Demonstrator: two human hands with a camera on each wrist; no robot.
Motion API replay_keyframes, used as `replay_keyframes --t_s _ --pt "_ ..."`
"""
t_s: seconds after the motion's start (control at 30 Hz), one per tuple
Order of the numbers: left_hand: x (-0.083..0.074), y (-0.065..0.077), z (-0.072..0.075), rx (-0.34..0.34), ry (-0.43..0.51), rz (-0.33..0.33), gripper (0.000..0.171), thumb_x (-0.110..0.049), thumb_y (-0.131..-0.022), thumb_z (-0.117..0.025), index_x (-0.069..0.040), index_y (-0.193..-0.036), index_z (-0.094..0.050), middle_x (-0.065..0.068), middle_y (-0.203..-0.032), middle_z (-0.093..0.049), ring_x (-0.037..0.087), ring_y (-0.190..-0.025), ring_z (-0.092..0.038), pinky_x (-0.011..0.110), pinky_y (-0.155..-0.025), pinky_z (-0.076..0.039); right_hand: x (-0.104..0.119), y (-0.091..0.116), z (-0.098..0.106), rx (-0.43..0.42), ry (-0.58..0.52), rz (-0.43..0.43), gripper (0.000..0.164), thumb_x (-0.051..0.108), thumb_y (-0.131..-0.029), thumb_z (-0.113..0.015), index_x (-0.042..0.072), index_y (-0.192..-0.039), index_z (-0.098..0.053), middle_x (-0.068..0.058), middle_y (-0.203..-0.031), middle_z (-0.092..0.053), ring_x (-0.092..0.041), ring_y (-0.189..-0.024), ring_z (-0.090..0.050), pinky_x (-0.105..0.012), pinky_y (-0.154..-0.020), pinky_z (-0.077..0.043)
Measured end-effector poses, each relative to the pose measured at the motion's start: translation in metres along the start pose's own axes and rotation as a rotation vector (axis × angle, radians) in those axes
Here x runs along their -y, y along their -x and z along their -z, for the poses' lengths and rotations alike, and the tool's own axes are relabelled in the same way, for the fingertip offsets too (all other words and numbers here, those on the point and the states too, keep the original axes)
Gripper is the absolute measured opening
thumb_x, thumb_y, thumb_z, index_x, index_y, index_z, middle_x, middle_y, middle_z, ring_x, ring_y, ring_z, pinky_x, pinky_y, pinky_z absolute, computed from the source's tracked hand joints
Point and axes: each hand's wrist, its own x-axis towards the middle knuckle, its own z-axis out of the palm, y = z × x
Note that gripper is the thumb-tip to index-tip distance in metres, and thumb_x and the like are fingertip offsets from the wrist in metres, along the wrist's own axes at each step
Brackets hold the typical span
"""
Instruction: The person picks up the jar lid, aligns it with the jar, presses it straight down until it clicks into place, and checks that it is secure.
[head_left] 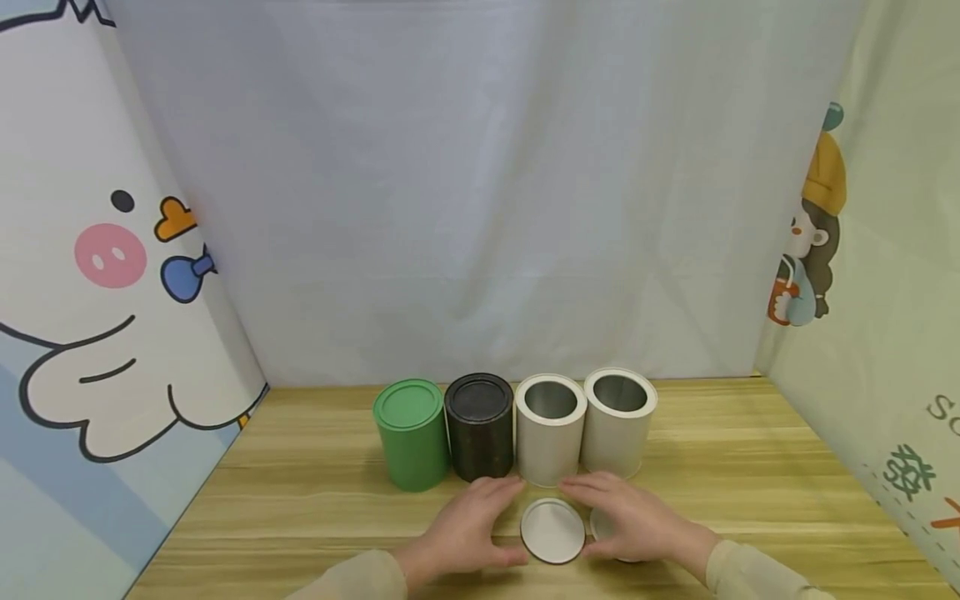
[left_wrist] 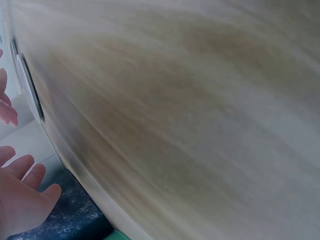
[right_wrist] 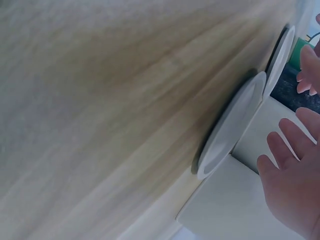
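Two round white lids lie on the table before a row of cans. One lid (head_left: 552, 531) sits between my hands, and the other lid (right_wrist: 231, 127) is partly hidden under my right hand in the head view. My left hand (head_left: 471, 527) is held left of the first lid, fingers loosely extended, holding nothing. Over the second lid is my right hand (head_left: 633, 518), with relaxed fingers; a gap shows between hand and lid in the right wrist view. Beyond the hands stand two uncovered white cans, the nearer-middle can (head_left: 550, 442) and the rightmost can (head_left: 617, 437), both showing dark insides.
Left of the white cans stand a black can (head_left: 480, 442) and a green can (head_left: 414, 450), each with its lid on. All four sides of the scene are not visible; a white cloth (head_left: 480, 192) hangs behind the wooden table (head_left: 300, 483), with printed cloths at both sides.
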Motion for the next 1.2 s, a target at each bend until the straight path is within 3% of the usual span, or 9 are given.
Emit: replay_keyframes --t_s 0.33,0.53,0.67,0.83,1.2 --pt "0.004 0.0 -0.008 0.008 0.005 0.004 0.087 -0.045 -0.071 -0.085 -0.003 -0.14 -0.054 0.009 -0.136 -0.059 0.025 -0.122 -0.054 0.038 -0.102 -0.046 -0.001 -0.001 -0.006 0.003 -0.018 0.024 0.074 0.04 -0.075 -0.085 0.002 -0.134 -0.059 -0.01 -0.133 -0.06 -0.03 -0.119 -0.055 -0.047 -0.096 -0.049" --pt "0.003 -0.003 -0.012 0.048 0.032 -0.002 0.085 -0.045 -0.071 -0.087 -0.001 -0.137 -0.056 0.009 -0.134 -0.06 0.024 -0.125 -0.054 0.036 -0.108 -0.04 -0.004 0.001 -0.009 0.027 -0.021 0.017 0.074 0.043 -0.076 -0.083 0.003 -0.134 -0.06 -0.009 -0.133 -0.06 -0.031 -0.12 -0.055 -0.054 -0.098 -0.046" --pt "0.002 -0.004 -0.013 0.069 0.03 0.0 0.083 -0.047 -0.071 -0.087 -0.003 -0.136 -0.059 0.008 -0.131 -0.062 0.022 -0.124 -0.055 0.033 -0.108 -0.039 -0.006 0.001 -0.013 0.05 -0.033 0.02 0.072 0.041 -0.077 -0.083 0.004 -0.134 -0.06 -0.008 -0.133 -0.06 -0.029 -0.121 -0.055 -0.05 -0.099 -0.047" --pt "0.003 -0.006 -0.016 0.057 0.045 -0.015 0.079 -0.045 -0.07 -0.088 -0.005 -0.133 -0.062 0.004 -0.127 -0.065 0.019 -0.121 -0.056 0.029 -0.106 -0.041 -0.008 0.002 -0.016 0.066 -0.04 0.019 0.069 0.039 -0.077 -0.083 0.005 -0.133 -0.061 -0.008 -0.132 -0.061 -0.028 -0.119 -0.056 -0.043 -0.096 -0.05" --pt "0.003 -0.009 -0.021 0.024 0.042 -0.031 0.068 -0.04 -0.071 -0.089 -0.008 -0.127 -0.067 -0.001 -0.121 -0.068 0.017 -0.114 -0.058 0.026 -0.101 -0.044 -0.009 0.001 -0.023 0.009 -0.025 0.031 0.068 0.042 -0.077 -0.084 0.003 -0.129 -0.064 -0.008 -0.127 -0.064 -0.025 -0.114 -0.058 -0.041 -0.094 -0.051"
